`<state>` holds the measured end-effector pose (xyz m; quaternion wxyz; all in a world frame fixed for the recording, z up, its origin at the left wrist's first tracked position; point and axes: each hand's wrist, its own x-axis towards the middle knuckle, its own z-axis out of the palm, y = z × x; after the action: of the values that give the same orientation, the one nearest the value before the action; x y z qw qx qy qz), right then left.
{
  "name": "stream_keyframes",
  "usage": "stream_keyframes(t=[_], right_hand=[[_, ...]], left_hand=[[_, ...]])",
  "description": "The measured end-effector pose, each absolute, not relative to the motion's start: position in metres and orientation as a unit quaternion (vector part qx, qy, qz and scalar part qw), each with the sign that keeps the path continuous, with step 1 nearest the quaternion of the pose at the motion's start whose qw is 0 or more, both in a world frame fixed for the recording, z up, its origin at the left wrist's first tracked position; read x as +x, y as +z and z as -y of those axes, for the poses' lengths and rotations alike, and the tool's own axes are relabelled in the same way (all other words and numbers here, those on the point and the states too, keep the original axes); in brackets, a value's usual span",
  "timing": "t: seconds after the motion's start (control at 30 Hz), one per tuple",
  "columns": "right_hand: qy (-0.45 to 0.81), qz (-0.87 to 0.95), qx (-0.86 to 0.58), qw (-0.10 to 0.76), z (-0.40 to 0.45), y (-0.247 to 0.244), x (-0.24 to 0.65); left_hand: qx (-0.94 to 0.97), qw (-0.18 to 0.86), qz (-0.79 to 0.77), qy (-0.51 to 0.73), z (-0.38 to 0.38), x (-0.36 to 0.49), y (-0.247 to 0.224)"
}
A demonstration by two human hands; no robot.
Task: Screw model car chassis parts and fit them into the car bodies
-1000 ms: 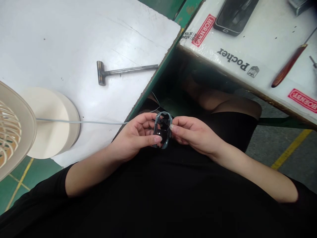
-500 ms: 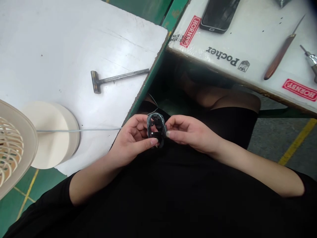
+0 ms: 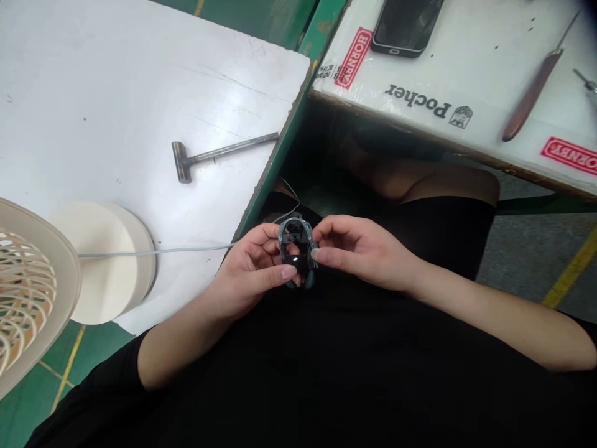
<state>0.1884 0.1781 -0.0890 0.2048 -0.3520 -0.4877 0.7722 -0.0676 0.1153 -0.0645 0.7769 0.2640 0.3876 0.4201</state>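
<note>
A small black and grey shell-like part with a rounded grey rim and openings through it is held over the lap, between both hands. My left hand is closed around its left side, thumb across the lower front and fingertips partly hidden behind. My right hand is closed at its right edge, thumb and index finger pinching there. A small dark piece shows at the right fingertips, too small to identify. Past my left hand runs a thin grey cord, which curves up behind the part.
On the white left tabletop lie a metal hammer and the round base of a fan. The right, printed worktop bears a phone, a wooden-handled awl and a partly cut-off metal tool.
The shell-like part has tilted slightly and sits a little lower and to the right, showing more of its inside. Both hands keep their hold. The camera view has shifted a little.
</note>
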Motion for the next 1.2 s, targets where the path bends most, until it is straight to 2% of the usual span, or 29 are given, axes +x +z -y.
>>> stream_keyframes(t=[0.1,0.3,0.4,1.0,1.2], right_hand=[[0.734,0.553,-0.311,0.241,-0.178,-0.088,0.191],[0.565,0.722,-0.204,0.344,-0.178,-0.083,0.201],[0.507,0.761,-0.188,0.360,-0.178,-0.081,0.207],[0.504,0.767,-0.196,0.346,-0.180,-0.077,0.211],[0.514,0.760,-0.203,0.342,-0.179,-0.079,0.211]], left_hand=[[0.375,0.726,-0.384,0.430,-0.110,-0.070,-0.066],[0.678,0.497,-0.306,0.447,-0.114,-0.078,-0.071],[0.737,0.451,-0.249,0.436,-0.119,-0.080,-0.066],[0.583,0.623,-0.375,0.363,-0.113,-0.077,-0.051],[0.608,0.608,-0.345,0.377,-0.114,-0.075,-0.050]])
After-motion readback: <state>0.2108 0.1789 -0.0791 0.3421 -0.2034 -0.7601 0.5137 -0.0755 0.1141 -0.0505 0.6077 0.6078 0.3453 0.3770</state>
